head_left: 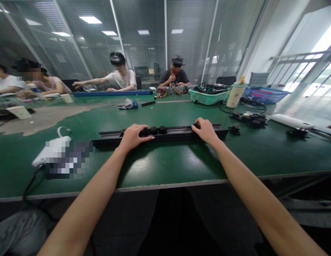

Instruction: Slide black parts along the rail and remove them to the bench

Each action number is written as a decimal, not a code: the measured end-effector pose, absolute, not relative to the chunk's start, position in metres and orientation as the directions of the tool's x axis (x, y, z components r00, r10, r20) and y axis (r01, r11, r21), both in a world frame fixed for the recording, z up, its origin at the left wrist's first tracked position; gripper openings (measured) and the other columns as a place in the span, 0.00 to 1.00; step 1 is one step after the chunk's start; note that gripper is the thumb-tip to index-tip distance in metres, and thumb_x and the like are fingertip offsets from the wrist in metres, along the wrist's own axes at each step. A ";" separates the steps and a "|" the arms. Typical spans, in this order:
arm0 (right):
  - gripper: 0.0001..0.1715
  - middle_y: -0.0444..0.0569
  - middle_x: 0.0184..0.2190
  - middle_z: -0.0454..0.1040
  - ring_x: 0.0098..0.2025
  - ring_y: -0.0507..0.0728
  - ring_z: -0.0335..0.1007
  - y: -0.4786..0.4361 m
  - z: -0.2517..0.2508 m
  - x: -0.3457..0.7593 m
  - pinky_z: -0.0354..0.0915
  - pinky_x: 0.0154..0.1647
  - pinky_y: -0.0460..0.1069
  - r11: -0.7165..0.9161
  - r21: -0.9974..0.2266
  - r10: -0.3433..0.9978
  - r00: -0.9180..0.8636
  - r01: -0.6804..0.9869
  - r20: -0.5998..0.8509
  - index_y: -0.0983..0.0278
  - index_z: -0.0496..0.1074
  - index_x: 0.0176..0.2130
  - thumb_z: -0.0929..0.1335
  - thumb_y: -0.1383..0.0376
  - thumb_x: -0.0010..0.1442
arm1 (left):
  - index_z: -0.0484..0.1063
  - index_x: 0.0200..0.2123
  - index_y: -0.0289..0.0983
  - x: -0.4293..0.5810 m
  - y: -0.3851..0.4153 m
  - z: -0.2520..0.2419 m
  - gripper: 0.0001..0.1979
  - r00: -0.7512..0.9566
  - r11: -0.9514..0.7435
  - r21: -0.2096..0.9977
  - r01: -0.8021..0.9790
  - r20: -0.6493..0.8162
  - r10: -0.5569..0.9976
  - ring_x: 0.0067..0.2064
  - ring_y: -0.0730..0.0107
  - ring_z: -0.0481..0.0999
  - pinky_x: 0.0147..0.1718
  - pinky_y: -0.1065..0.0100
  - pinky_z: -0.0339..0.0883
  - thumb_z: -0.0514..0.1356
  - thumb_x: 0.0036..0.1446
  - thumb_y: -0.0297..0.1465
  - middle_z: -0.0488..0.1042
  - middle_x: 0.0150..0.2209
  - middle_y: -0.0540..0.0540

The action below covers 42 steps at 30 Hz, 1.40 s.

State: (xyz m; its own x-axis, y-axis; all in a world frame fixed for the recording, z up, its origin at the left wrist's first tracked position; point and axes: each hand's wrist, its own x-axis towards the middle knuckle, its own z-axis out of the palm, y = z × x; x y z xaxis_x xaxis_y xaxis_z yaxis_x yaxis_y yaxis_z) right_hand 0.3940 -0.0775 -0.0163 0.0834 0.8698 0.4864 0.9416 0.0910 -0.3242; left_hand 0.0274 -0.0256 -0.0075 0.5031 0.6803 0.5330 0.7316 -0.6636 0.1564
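A long black channelled rail point(178, 136) lies across the green table in front of me. Several small black blocks point(162, 129) sit in its channel near the middle. My left hand point(134, 136) is closed round the rail and blocks left of centre, thumb along the near side and fingers over the top. Toward the rail's right end, my right hand point(204, 131) pinches a small black block point(196, 125), mostly hidden by the fingers. Loose black parts point(234, 129) lie just past the right end.
A green basket point(208, 96) of cables, a cream tumbler point(235, 95) and a blue basket point(267, 95) stand at back right. More black parts point(255, 120) lie at right. A white adapter point(52, 149) is at left. People point(121, 76) sit across the table point(168, 170).
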 end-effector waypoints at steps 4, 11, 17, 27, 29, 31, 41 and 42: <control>0.11 0.57 0.40 0.77 0.45 0.65 0.68 -0.077 -0.016 0.395 0.62 0.49 0.55 0.076 -0.314 0.874 0.089 0.946 0.478 0.64 0.70 0.43 0.65 0.60 0.65 | 0.77 0.53 0.41 0.027 -0.026 -0.007 0.34 0.508 -0.673 0.158 0.723 0.540 0.671 0.52 0.49 0.75 0.54 0.53 0.68 0.60 0.57 0.61 0.79 0.49 0.39; 0.11 0.57 0.41 0.77 0.45 0.65 0.69 -0.076 -0.016 0.397 0.62 0.49 0.55 0.054 -0.320 0.879 0.107 0.946 0.464 0.63 0.70 0.44 0.65 0.60 0.65 | 0.76 0.53 0.41 0.027 -0.026 -0.007 0.33 0.509 -0.674 0.163 0.720 0.536 0.673 0.52 0.50 0.75 0.54 0.53 0.68 0.60 0.57 0.61 0.79 0.49 0.39; 0.11 0.58 0.42 0.78 0.45 0.65 0.70 -0.076 -0.018 0.396 0.63 0.48 0.56 0.059 -0.310 0.871 0.103 0.949 0.481 0.63 0.70 0.44 0.64 0.60 0.65 | 0.76 0.53 0.41 0.027 -0.025 -0.008 0.34 0.506 -0.669 0.158 0.726 0.536 0.676 0.51 0.50 0.75 0.54 0.53 0.68 0.60 0.57 0.61 0.79 0.49 0.39; 0.10 0.60 0.41 0.78 0.44 0.66 0.70 -0.075 -0.019 0.398 0.62 0.46 0.55 0.035 -0.262 0.855 0.107 0.964 0.507 0.64 0.70 0.43 0.65 0.61 0.64 | 0.76 0.53 0.40 0.026 -0.023 -0.010 0.34 0.518 -0.682 0.140 0.718 0.547 0.658 0.51 0.50 0.75 0.53 0.53 0.68 0.60 0.58 0.60 0.79 0.49 0.38; 0.10 0.60 0.41 0.78 0.44 0.66 0.70 -0.076 -0.019 0.398 0.62 0.46 0.55 0.035 -0.264 0.857 0.107 0.964 0.504 0.64 0.70 0.43 0.65 0.61 0.65 | 0.76 0.53 0.40 0.026 -0.023 -0.010 0.33 0.516 -0.681 0.143 0.718 0.548 0.659 0.51 0.50 0.76 0.53 0.53 0.68 0.60 0.58 0.60 0.79 0.49 0.38; 0.11 0.59 0.41 0.78 0.44 0.66 0.69 -0.076 -0.018 0.398 0.62 0.46 0.55 0.029 -0.263 0.858 0.110 0.964 0.501 0.64 0.70 0.43 0.64 0.61 0.65 | 0.76 0.53 0.40 0.026 -0.024 -0.009 0.33 0.513 -0.680 0.147 0.719 0.547 0.661 0.51 0.50 0.76 0.54 0.53 0.68 0.61 0.57 0.60 0.79 0.49 0.39; 0.12 0.59 0.42 0.77 0.44 0.66 0.69 -0.078 -0.017 0.399 0.61 0.46 0.55 -0.014 -0.251 0.860 0.140 0.968 0.491 0.65 0.71 0.44 0.64 0.61 0.65 | 0.77 0.53 0.39 0.026 -0.023 -0.010 0.34 0.513 -0.679 0.144 0.720 0.549 0.660 0.51 0.49 0.76 0.54 0.54 0.68 0.61 0.57 0.60 0.79 0.49 0.38; 0.13 0.59 0.41 0.77 0.44 0.66 0.69 -0.078 -0.017 0.399 0.61 0.46 0.55 -0.016 -0.247 0.859 0.140 0.969 0.492 0.65 0.71 0.45 0.64 0.61 0.65 | 0.77 0.53 0.39 0.026 -0.023 -0.010 0.35 0.514 -0.681 0.143 0.718 0.550 0.658 0.51 0.49 0.76 0.54 0.53 0.68 0.60 0.57 0.61 0.79 0.49 0.38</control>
